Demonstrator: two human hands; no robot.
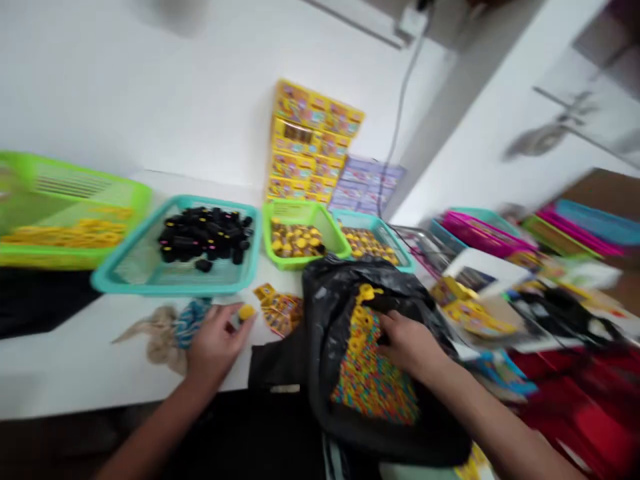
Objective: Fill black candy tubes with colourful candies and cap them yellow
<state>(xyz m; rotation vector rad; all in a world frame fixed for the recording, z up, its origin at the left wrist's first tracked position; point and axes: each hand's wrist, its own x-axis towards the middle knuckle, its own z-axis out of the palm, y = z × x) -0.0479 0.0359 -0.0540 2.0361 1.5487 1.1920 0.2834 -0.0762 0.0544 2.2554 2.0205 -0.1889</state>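
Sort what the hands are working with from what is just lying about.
In hand:
left hand pinching small yellow piece
right hand in black plastic bag of small multicoloured pieces

Lying about:
teal tray of black parts
crumpled beige cloth
stacked yellow packets

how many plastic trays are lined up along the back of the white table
4: green tray far left, teal tray with black pieces, small green tray, small teal tray. More stacked at right may be hidden.

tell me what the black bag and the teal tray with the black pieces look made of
Crinkled black bag: thin plastic film, likely; glossy highlights along soft folds. Shallow teal tray: moulded plastic, apparently; even colour, smooth rim, slotted base. Blur leaves finer texture unclear.
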